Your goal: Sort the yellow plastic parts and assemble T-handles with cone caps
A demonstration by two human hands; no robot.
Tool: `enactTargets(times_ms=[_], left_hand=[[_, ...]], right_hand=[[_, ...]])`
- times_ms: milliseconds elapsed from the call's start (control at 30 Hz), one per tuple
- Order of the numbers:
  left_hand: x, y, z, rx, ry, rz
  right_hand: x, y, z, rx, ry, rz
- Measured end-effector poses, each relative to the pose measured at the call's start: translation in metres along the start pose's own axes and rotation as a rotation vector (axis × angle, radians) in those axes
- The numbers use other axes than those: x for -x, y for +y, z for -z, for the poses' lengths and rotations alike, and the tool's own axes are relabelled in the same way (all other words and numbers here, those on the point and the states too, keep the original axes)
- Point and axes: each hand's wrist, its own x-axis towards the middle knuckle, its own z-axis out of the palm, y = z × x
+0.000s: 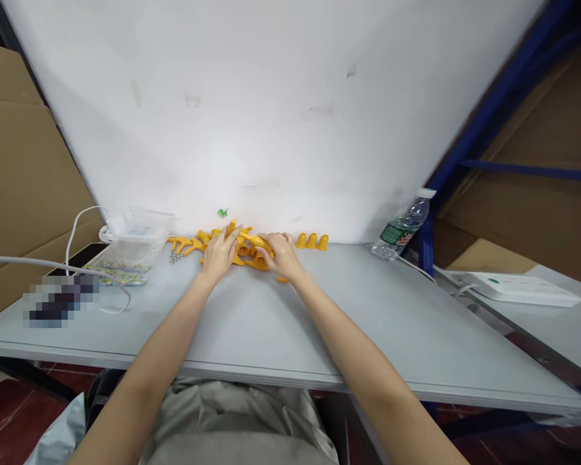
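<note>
Bare forearms reach over the grey table (319, 323) to the yellow pile (257, 263), left hand (219, 253) pinching a yellow piece (231, 228), right hand (284, 254) resting there, its grip impossible to tell.

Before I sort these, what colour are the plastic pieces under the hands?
Orange-yellow pieces, head view.

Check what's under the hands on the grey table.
A pile of small yellow plastic pieces under the left hand and right hand; anything beneath the palms is hidden.
</note>
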Motion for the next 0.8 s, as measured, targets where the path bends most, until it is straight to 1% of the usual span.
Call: enactTargets(times_ms=[67,133,233,367,433,533,633,800], left_hand=[[0.003,-0.009,0.004,0.026,0.033,0.048],[0.004,-0.016,0.009,0.011,0.034,0.052],[0.005,-0.021,0.012,-0.057,0.017,-0.007],[0.007,-0.026,0.009,-0.13,-0.041,-0.115],[0.009,-0.028,0.007,-0.143,-0.065,-0.136],[0.01,-0.03,0.005,-0.173,-0.07,-0.151],[0.01,-0.032,0.006,-0.307,-0.075,-0.205],[0.01,-0.036,0.007,-0.688,-0.145,-0.296]], right_hand=[[-0.001,-0.004,-0.001,-0.011,-0.032,0.025],[-0.001,-0.007,-0.001,-0.019,-0.05,0.034],[-0.002,-0.01,-0.002,-0.004,-0.061,0.034],[-0.002,-0.008,-0.002,0.095,-0.051,0.035],[-0.002,-0.006,-0.003,0.143,-0.031,0.026],[-0.003,-0.002,-0.004,0.158,-0.022,0.0],[-0.002,-0.002,-0.005,0.14,-0.057,0.0],[-0.001,-0.009,-0.001,0.16,-0.133,0.002]])
